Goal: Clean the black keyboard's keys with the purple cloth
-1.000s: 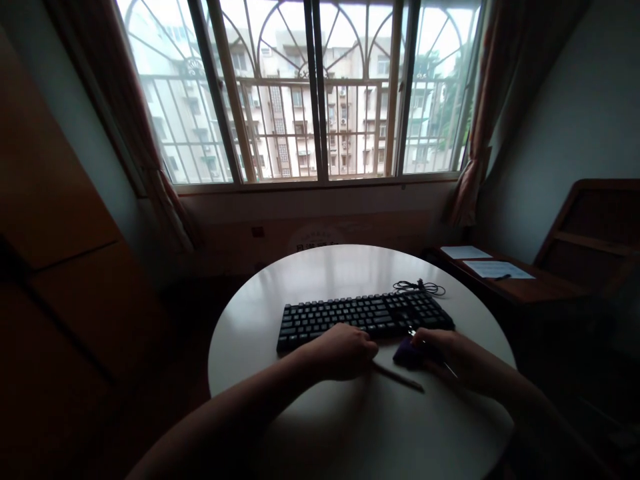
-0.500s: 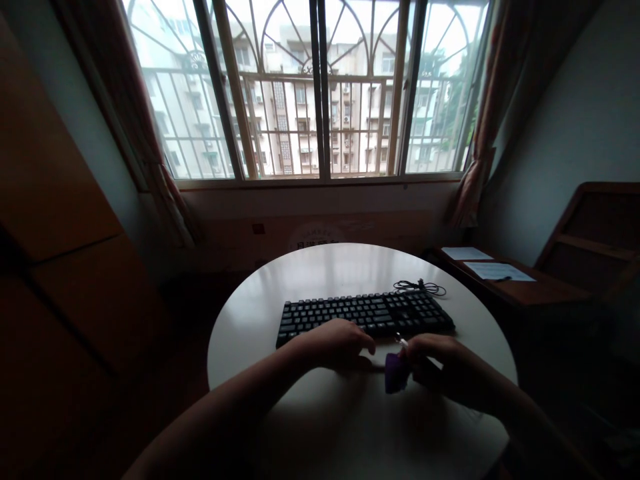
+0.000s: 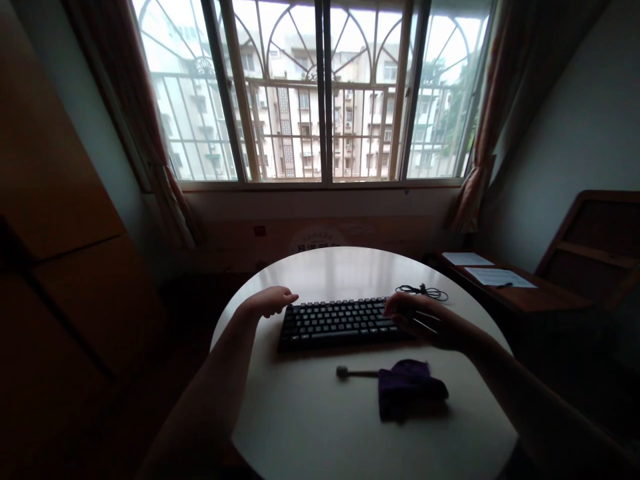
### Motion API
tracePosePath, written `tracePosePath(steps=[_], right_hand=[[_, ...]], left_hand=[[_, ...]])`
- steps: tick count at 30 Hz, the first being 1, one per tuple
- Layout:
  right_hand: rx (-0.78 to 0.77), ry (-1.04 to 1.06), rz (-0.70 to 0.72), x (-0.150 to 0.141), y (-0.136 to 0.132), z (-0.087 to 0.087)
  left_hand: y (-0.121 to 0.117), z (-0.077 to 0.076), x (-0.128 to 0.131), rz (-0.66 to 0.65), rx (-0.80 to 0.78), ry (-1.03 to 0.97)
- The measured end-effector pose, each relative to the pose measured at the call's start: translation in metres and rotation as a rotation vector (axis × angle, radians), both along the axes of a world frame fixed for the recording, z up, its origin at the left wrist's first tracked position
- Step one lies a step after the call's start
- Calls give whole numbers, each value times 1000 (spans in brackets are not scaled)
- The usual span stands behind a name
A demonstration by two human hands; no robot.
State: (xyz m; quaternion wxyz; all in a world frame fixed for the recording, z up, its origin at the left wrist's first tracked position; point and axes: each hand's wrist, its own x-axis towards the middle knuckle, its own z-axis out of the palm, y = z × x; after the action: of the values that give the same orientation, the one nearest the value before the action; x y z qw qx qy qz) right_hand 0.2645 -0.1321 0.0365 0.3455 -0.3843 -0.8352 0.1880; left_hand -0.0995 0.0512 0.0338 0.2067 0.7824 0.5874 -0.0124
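A black computer keyboard (image 3: 340,323) lies across the white round table. My left hand (image 3: 267,302) is at its far left corner, fingers curled against the edge and thumb stretched toward the keys. Over the right part of the keyboard is my right hand (image 3: 430,319), fingers apart, hiding the keys below; whether it touches them is unclear. In front of the keyboard lies a crumpled purple cloth (image 3: 407,390). A small brush with a round bristle head (image 3: 342,373) rests beside it, its thin handle (image 3: 364,373) reaching to the cloth, which hides the far end.
A coiled black cable (image 3: 423,291) sits behind the keyboard's right end. To the right stands a low wooden table (image 3: 555,301) with paper sheets (image 3: 500,277) and a dark pen on it. A wooden cabinet (image 3: 60,200) is at left, a barred window ahead.
My right hand has let go of the purple cloth, now on the table, and moved up over the keyboard. My left hand has moved left to the keyboard's corner; the brush now shows.
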Motion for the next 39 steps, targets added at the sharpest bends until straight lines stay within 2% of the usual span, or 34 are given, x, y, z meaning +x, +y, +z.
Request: tracePosePath(steps=[2,5,7,11,14,18,23,25,27,28,32,34,37,39], right_hand=[[-4,25,-23,5,37,-7],[-26,56,-68,13,89,-27],[-49,82,-105,18,112,-43],[-114,15,-132,27,127,-69],[-92,-60,-166,32,121,-75],[-61,-103,-220,32,113,-71],[-55,-83,-195,32,113,-69],[-48,-24,-174,30,115,-63],[-26,70,-156,24,117,-52],[-19,101,-137,19,118,-43],[-16,143,-21,-17,128,-9],[-35,144,31,-44,138,0],[-103,207,85,-93,160,-3],[-285,316,132,-127,177,-13]], left_hand=[[-3,-5,6,-28,-33,6],[-5,-12,14,-46,50,77],[-3,-16,17,-55,109,92],[3,-24,19,-149,283,108],[6,-27,20,-166,283,94],[10,-29,21,-165,234,52],[16,-30,11,-152,122,-6],[20,-30,3,-98,90,-84],[25,-31,-7,68,95,-285],[27,-31,-12,106,114,-315],[32,-34,-25,178,144,-353],[33,-35,-27,186,130,-364],[31,-36,-28,172,79,-379],[31,-36,-28,151,35,-392]])
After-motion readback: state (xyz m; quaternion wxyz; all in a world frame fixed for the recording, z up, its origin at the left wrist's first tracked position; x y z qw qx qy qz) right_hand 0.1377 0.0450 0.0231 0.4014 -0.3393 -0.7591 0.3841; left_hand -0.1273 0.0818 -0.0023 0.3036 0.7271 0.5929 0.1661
